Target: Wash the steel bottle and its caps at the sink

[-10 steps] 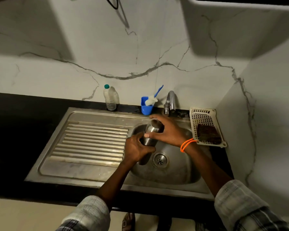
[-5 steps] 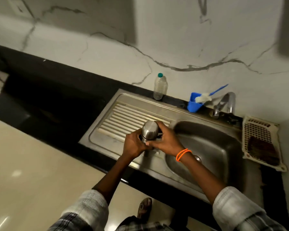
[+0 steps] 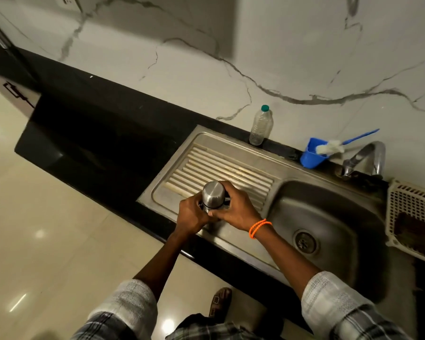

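Note:
The steel bottle (image 3: 213,195) stands upright over the front of the ribbed drainboard (image 3: 221,173), its rounded steel cap on top. My left hand (image 3: 191,215) wraps the body from the left. My right hand (image 3: 236,209), with an orange band at the wrist, grips it from the right just under the cap. The bottle's lower part is hidden by both hands. The sink basin (image 3: 329,217) with its drain (image 3: 304,241) lies to the right, with no water visibly running from the tap (image 3: 364,157).
A clear plastic bottle with a green cap (image 3: 261,126) stands at the sink's back edge. A blue cup holding a brush (image 3: 314,153) sits beside the tap. A cream plastic basket (image 3: 412,214) lies at the far right. Black counter (image 3: 96,133) stretches left.
The bottle and both hands moved from over the basin under the tap to the drainboard on the left. The view swung left and down.

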